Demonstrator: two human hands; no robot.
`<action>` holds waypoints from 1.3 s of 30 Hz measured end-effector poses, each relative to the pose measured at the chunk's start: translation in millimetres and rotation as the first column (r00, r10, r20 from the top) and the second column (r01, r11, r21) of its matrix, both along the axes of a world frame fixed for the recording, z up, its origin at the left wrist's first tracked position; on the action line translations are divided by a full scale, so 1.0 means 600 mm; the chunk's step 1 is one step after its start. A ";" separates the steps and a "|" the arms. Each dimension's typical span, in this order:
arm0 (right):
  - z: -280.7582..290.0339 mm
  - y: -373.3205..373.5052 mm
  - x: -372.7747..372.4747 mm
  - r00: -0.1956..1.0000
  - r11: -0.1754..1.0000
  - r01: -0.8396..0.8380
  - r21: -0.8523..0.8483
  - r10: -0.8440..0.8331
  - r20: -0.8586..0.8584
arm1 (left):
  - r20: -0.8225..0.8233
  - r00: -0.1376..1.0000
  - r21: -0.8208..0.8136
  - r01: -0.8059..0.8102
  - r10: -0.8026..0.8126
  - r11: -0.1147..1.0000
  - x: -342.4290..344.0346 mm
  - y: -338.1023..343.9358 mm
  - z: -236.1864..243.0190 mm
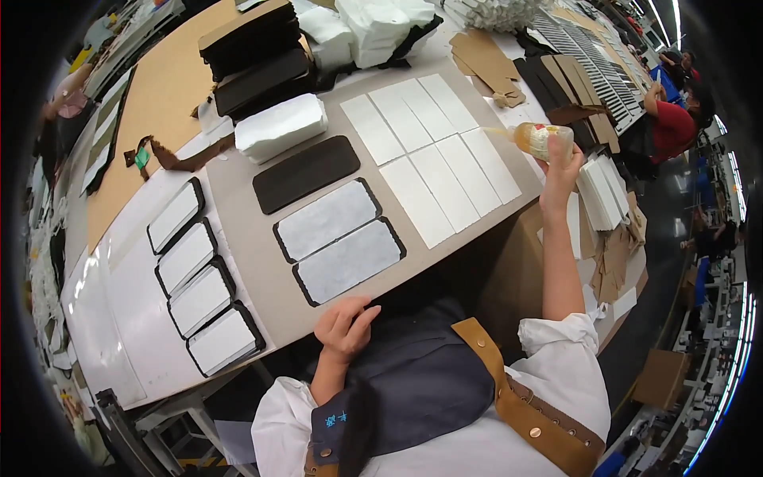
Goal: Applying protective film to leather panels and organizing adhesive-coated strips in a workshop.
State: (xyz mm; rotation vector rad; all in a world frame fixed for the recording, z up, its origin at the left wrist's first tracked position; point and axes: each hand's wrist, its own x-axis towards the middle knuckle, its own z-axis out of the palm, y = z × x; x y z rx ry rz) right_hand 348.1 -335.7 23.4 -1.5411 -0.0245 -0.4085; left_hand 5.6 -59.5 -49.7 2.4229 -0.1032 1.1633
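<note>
My right hand (561, 168) is raised at the right and grips a clear squeeze bottle (540, 139) of amber liquid, held on its side with its nozzle aimed left over several white rectangular sheets (433, 155) lying in two rows on the grey board (262, 262). My left hand (346, 326) rests on the board's near edge with loosely curled fingers and holds nothing. Just beyond it lie two black-edged panels with grey-white faces (338, 238) and one all-black panel (306, 172).
Several black-framed white panels (195, 274) lie in a column at the left. Stacks of black pieces (254, 52), white padded bundles (282, 126) and brown card cutouts (485, 60) crowd the far side. White sheets (600, 191) stand at the right. A person in red (671, 119) works at the far right.
</note>
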 end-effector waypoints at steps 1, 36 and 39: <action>-0.001 0.002 0.000 1.000 1.000 0.001 -0.002 -0.001 -0.001 | -0.007 1.000 -0.002 0.001 -0.001 1.000 0.000 0.000 -0.001; 0.005 0.070 -0.074 0.995 0.978 -0.079 -0.193 0.090 0.045 | 0.021 1.000 -0.012 0.008 -0.007 1.000 0.001 -0.002 0.002; -0.013 0.069 -0.072 0.993 0.975 -0.093 -0.202 0.105 0.046 | 0.020 1.000 -0.015 0.010 -0.010 1.000 0.002 -0.002 0.003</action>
